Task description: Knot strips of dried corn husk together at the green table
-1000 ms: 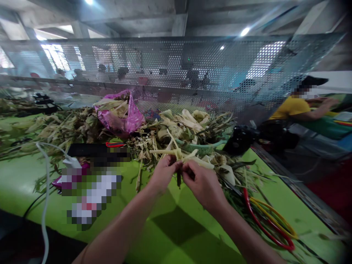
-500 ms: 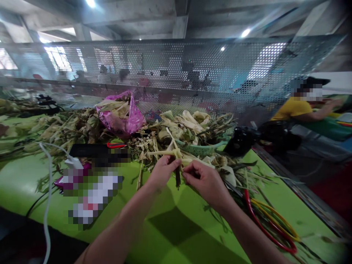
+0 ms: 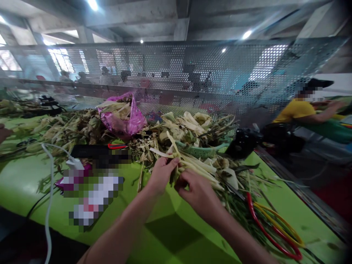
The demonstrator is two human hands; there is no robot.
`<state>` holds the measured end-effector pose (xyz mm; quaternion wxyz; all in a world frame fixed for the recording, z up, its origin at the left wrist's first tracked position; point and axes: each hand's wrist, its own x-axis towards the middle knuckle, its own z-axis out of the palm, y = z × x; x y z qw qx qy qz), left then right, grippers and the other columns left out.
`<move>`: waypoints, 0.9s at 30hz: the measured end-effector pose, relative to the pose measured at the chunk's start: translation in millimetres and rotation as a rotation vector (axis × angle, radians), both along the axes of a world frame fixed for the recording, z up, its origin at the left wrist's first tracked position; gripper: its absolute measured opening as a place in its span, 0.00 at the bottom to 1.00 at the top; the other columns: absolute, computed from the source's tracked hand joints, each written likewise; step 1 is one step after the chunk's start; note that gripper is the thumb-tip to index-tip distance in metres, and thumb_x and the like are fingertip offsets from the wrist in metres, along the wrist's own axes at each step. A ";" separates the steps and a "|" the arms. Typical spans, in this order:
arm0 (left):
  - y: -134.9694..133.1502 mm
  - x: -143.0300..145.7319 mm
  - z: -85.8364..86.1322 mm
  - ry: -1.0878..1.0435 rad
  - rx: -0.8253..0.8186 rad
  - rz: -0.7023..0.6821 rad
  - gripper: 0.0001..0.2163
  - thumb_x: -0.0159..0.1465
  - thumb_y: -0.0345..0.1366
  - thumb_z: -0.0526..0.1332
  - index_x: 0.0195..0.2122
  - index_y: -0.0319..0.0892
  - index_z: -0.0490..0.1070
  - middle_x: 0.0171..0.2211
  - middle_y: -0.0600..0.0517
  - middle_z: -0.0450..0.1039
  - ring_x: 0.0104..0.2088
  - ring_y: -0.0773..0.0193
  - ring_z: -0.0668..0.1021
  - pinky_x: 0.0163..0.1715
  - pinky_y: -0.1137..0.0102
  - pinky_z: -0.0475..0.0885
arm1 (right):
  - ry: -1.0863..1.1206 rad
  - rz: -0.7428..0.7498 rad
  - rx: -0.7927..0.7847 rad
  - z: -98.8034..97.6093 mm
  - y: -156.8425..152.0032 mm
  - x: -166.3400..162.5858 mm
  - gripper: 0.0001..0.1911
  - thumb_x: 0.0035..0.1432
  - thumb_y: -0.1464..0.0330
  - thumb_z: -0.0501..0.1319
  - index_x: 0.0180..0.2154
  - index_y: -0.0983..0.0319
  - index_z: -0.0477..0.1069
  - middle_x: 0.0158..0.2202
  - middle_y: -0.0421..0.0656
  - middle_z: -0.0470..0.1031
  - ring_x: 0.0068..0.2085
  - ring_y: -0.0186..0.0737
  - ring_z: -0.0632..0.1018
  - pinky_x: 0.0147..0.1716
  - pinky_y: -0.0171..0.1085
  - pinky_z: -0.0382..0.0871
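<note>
Pale dried corn husk strips (image 3: 202, 168) are gathered in a small bunch above the table's front part, their long ends spreading to the right. My left hand (image 3: 161, 176) is closed on the bunch, the thumb pressed on top where a folded strip stands up. Just right and below, my right hand (image 3: 198, 194) is pinched against the bunch's darker lower end; its fingertips are partly hidden. Behind the hands stands a green plastic basket (image 3: 205, 151) heaped with more husks (image 3: 189, 124).
A pink bag (image 3: 136, 119) of husks and a leaf pile (image 3: 79, 126) lie behind to the left. Red (image 3: 260, 220) and yellow (image 3: 287, 227) handles lie at right. A white cable (image 3: 49, 198) crosses the left. Someone's hand (image 3: 3, 132) shows at the left edge; a yellow-sleeved person (image 3: 294, 112) sits at right.
My right hand has moved slightly left and down, closer to my left hand. The husk strips now fan out to the right above it. Another person's hand has appeared at the left edge.
</note>
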<state>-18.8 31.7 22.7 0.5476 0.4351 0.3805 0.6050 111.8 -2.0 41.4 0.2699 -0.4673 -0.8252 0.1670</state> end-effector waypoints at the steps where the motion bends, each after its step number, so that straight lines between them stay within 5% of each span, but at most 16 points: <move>1: 0.3 -0.2 -0.3 -0.034 -0.026 0.020 0.12 0.53 0.42 0.66 0.32 0.39 0.73 0.26 0.54 0.71 0.28 0.70 0.71 0.32 0.75 0.66 | -0.014 0.016 -0.005 -2.7 -2.4 -3.5 0.06 0.48 0.78 0.57 0.25 0.62 0.67 0.28 0.42 0.70 0.31 0.38 0.70 0.29 0.35 0.58; 8: 3.0 -8.4 1.8 -0.110 -0.117 -0.011 0.17 0.52 0.44 0.67 0.38 0.39 0.73 0.26 0.54 0.70 0.28 0.71 0.72 0.27 0.77 0.64 | 0.096 0.112 -0.067 4.0 -2.8 3.6 0.04 0.54 0.73 0.60 0.27 0.61 0.68 0.29 0.41 0.70 0.32 0.38 0.71 0.30 0.35 0.61; 14: 2.4 -9.9 -2.6 -0.066 -0.111 -0.161 0.17 0.53 0.46 0.67 0.38 0.40 0.74 0.28 0.53 0.72 0.28 0.71 0.71 0.30 0.77 0.65 | 0.500 -0.103 -0.106 5.0 16.7 23.8 0.12 0.59 0.62 0.58 0.44 0.59 0.66 0.43 0.45 0.72 0.27 0.34 0.71 0.28 0.36 0.67; 17: 0.5 -8.3 -2.5 -0.046 -0.111 -0.207 0.17 0.53 0.46 0.67 0.36 0.38 0.74 0.26 0.53 0.71 0.28 0.71 0.71 0.31 0.76 0.64 | 0.598 -0.057 -0.246 -0.8 25.1 26.9 0.13 0.57 0.60 0.60 0.41 0.60 0.67 0.36 0.44 0.74 0.32 0.39 0.74 0.31 0.37 0.69; 23: -3.4 -3.8 0.4 -0.124 -0.161 -0.263 0.13 0.52 0.43 0.68 0.29 0.37 0.72 0.20 0.56 0.64 0.23 0.73 0.66 0.28 0.75 0.63 | 0.440 -0.109 -0.051 2.3 30.8 34.6 0.09 0.54 0.62 0.61 0.30 0.62 0.71 0.27 0.40 0.72 0.30 0.37 0.71 0.32 0.35 0.64; 27: -5.4 -3.4 3.2 -0.156 -0.185 -0.229 0.12 0.51 0.41 0.68 0.28 0.38 0.72 0.23 0.55 0.67 0.24 0.72 0.67 0.27 0.75 0.63 | 0.439 -0.108 -0.145 6.2 35.2 41.9 0.11 0.53 0.60 0.62 0.29 0.62 0.70 0.23 0.38 0.69 0.25 0.34 0.67 0.26 0.34 0.61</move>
